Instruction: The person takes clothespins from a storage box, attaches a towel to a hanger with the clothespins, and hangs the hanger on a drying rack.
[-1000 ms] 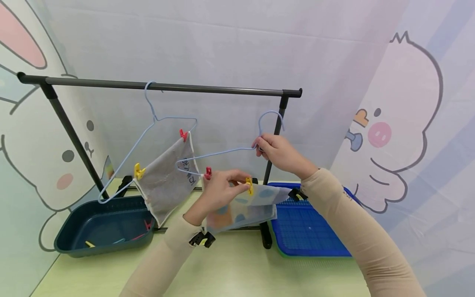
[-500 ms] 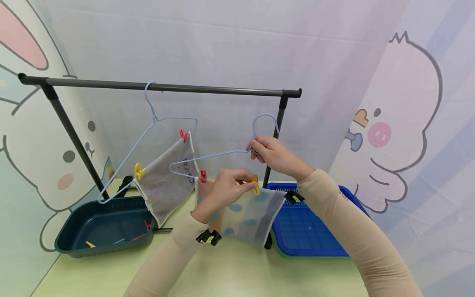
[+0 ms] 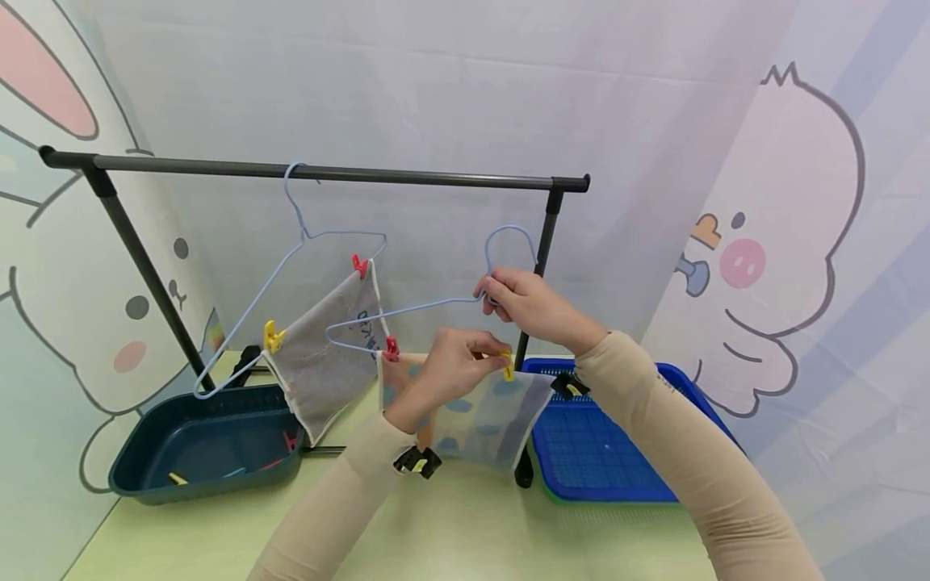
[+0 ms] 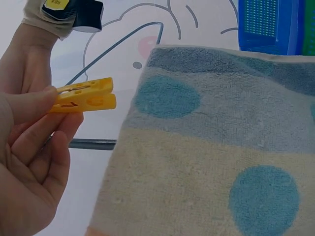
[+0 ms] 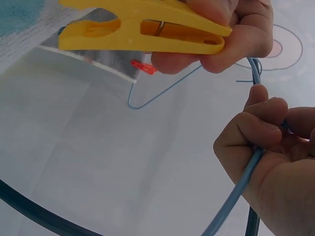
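Observation:
My left hand (image 3: 452, 373) pinches a yellow clothespin (image 4: 91, 95) between thumb and fingers. In the left wrist view the clothespin stands just beside the edge of a small towel (image 4: 197, 147) with blue dots and stays apart from it there. My right hand (image 3: 541, 305) grips a light-blue wire hanger (image 3: 425, 306) at its neck, below the hook, off the rack. A red clothespin (image 3: 391, 349) holds one top corner of the dotted towel to the hanger's left end. Part of the towel is hidden behind my left hand.
A grey cloth (image 3: 337, 339) hangs from another hanger (image 3: 254, 298) on the black rack bar (image 3: 436, 177), held by a red and a yellow clothespin. At left stands a dark green basin (image 3: 203, 428) with loose clothespins; at right, a blue basket (image 3: 610, 452).
Both hands and the held hanger have shifted slightly: the hanger left and down, the left hand with the yellow clothespin to the right. The dotted towel has unfolded and hangs flatter.

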### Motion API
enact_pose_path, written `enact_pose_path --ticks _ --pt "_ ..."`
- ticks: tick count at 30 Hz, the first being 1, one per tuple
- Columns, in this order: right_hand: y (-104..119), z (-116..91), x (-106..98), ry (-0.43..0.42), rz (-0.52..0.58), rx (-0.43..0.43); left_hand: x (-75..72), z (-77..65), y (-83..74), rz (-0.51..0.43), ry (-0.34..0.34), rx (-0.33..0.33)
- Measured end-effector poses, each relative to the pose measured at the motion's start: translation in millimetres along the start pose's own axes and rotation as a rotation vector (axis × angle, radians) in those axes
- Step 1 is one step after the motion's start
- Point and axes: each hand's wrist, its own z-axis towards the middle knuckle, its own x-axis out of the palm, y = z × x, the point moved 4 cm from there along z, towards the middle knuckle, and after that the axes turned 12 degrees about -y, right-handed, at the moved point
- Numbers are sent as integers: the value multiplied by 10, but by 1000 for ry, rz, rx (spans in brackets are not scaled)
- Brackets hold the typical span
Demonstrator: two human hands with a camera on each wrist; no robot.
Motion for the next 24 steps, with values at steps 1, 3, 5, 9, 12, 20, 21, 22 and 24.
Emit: enact_pose_path --ticks 1,3,5,9,12,20,21,22,24 --pt "3 5 5 0 -1 -6 10 3 3 3 1 3" --pt "10 13 16 2 2 -18 27 6 6 9 4 6" --pt "17 19 21 2 5 -27 47 10 10 18 16 5" --pt "24 26 30 2 6 -28 85 19 -4 40 47 21" --pt "27 28 37 8 1 -29 109 32 -23 49 69 31" --pt "71 36 66 29 3 -40 172 70 -53 74 110 89" --pt "71 39 70 30 3 -41 181 72 -57 81 115 101" --pt "67 42 74 32 2 -41 189 74 -57 89 120 109" --pt "57 49 80 33 0 -40 205 79 -61 110 130 127"
